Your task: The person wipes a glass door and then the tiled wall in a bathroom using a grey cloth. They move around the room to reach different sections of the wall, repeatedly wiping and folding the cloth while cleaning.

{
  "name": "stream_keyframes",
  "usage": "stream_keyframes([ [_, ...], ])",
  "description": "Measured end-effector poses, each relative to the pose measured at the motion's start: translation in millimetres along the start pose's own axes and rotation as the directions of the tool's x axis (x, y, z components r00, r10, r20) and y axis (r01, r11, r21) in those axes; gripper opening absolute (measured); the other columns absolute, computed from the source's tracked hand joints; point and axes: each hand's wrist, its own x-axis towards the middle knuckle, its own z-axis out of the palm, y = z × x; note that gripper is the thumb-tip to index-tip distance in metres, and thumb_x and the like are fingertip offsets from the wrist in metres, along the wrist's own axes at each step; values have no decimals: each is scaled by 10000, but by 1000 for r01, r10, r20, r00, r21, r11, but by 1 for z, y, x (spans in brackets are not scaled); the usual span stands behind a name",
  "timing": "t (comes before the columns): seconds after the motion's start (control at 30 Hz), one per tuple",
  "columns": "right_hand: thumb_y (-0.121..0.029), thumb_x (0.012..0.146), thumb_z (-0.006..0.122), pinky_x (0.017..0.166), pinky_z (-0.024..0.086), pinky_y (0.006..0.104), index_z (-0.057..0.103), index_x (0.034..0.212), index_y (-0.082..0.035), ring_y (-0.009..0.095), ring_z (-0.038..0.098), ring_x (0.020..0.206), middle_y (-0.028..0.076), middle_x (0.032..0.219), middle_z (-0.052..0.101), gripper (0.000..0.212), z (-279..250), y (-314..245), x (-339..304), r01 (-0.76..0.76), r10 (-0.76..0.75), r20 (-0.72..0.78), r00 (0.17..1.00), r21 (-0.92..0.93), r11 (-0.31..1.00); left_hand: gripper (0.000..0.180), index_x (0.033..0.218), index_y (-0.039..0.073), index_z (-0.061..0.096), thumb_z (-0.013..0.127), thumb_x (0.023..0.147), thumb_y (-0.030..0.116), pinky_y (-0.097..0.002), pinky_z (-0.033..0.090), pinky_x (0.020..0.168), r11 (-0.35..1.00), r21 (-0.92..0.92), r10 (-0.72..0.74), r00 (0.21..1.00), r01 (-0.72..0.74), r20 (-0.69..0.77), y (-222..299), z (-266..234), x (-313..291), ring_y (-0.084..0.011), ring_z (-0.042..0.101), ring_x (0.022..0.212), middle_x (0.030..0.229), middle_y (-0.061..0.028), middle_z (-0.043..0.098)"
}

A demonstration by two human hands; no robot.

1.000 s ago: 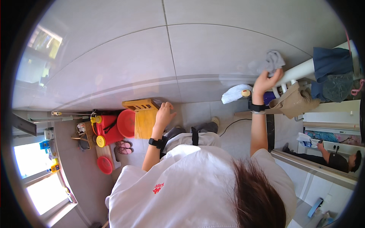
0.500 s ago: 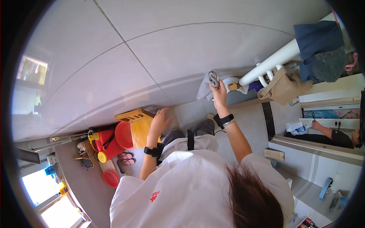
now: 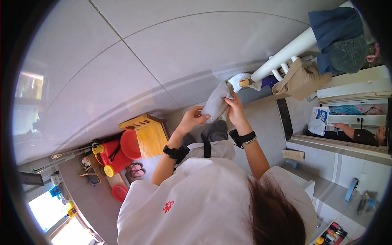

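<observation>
A grey cloth [image 3: 218, 100], bunched and folded over, hangs between my two hands in front of the wall. My left hand [image 3: 192, 121] pinches its lower left end between thumb and fingers. At the cloth's right side my right hand [image 3: 236, 109] grips the edge, its thumb pressed against the fabric. What the fingers behind the cloth do is partly hidden. Just beyond the cloth is a white cloth [image 3: 239, 81] beside the tan end of a white rail [image 3: 290, 51].
On the rail hang a beige garment [image 3: 297, 79] and dark blue cloth [image 3: 337, 30]. A wooden chair [image 3: 151, 139], red basin [image 3: 130, 145] and red container [image 3: 114, 154] stand at left, near pink slippers [image 3: 136, 170]. A person [image 3: 363, 135] holding a white package [image 3: 318, 121] shows beyond a doorway at right.
My left hand has come from open and empty to the cloth and taken hold of its end. The cloth, earlier bunched in my right hand alone, is now spread between both hands.
</observation>
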Motion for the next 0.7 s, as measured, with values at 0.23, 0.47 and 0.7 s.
stream_keyframes([
  [0.23,3,812,590,939,386,281,468,1240,-6,145,512,1077,56,1154,554,445,-11,-6,-9,43,-47,-58,997,-68,997,235,964,-54,622,666,823,128,-235,497,620,999,19,33,992,-31,-120,-26,-15,5,-127,608,671,777,-91,651],
  [0.47,-34,806,621,934,374,269,494,1224,-20,135,509,1062,42,1144,557,437,-23,-29,3,105,-137,-124,983,-235,966,136,891,-26,670,639,835,95,-221,499,608,974,218,126,945,-60,-303,-34,-49,-6,-90,602,661,745,-51,656],
  [0.7,-37,829,614,895,386,245,525,1148,-10,105,511,1006,34,1096,562,333,-7,-86,31,452,-562,-36,826,-554,700,461,993,14,646,467,902,429,-387,473,778,682,673,-9,924,285,-382,-41,-88,-36,-337,614,844,895,-192,648],
])
